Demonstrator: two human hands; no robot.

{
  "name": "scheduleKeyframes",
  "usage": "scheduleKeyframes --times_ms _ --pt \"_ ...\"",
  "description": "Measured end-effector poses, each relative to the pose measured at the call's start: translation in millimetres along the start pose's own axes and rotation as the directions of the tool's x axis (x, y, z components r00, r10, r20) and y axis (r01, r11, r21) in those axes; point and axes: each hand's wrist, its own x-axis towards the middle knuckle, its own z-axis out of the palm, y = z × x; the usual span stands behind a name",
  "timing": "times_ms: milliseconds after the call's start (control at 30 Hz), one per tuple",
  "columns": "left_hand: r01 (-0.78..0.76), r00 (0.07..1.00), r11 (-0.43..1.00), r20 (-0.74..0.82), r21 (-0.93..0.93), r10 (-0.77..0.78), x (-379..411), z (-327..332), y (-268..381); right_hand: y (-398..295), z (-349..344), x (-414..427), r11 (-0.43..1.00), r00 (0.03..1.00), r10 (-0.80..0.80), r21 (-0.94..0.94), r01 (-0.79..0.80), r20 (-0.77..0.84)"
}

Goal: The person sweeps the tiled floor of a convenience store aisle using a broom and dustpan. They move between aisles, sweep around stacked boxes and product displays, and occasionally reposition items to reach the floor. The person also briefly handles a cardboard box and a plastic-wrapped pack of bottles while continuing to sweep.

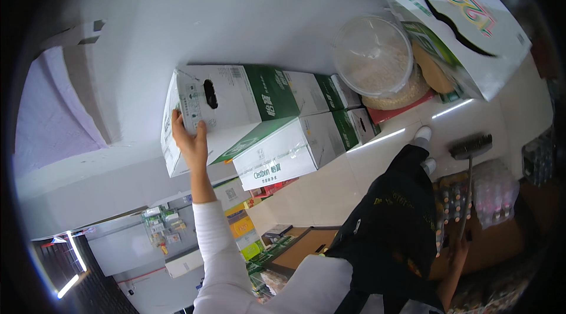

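My left hand point(191, 143) reaches up to a white and green carton point(234, 97), with the fingers at its edge and the thumb apart on the adjoining face. That carton has a dark oval hand hole and rests on a stack of similar bottled-water cartons point(278, 155), angled against them. Low at the right, my right hand point(458, 250) is closed around the handle of a broom point(469, 150). The dark bristle head of the broom is near my white shoes, and part of the handle passes in front of packed bottles.
A lidded clear plastic tub point(373, 55) of pale grains stands by the wall, beside a large white carton point(464, 26). Shrink-wrapped bottles point(495, 194) stand right of the broom. Lilac cloth point(57, 101) hangs at far left. Colourful boxes point(241, 225) stand beyond my left arm.
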Motion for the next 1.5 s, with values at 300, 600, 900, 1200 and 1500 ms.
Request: scheduleKeyframes --times_ms 300,600,900,1200,1500 --pt "0.021 0.991 0.976 0.127 0.218 -0.05 6.5 -6.2 19.0 -62.5 26.0 19.4 0.904 0.934 0.332 -0.238 -0.354 -0.13" --pt "-0.776 0.499 0.484 0.863 0.405 0.077 91.0 26.1 45.5 -96.7 25.3 31.1 0.952 0.952 0.305 -0.042 -0.304 0.018" --pt "-0.792 0.475 0.532 0.851 0.301 0.225 81.3 36.8 -19.4 -114.5 6.0 47.3 0.963 0.972 0.231 0.151 -0.222 -0.044" --pt "-0.724 0.44 0.593 0.898 0.351 0.006 112.8 40.4 -62.8 -140.1 -82.4 81.9 0.981 0.972 0.186 0.075 -0.177 -0.14" --pt "-0.383 0.616 0.916 0.705 -0.122 0.351 -49.2 141.5 166.6 -250.6 -210.4 228.1 0.984 0.978 0.166 -0.051 -0.173 -0.125"
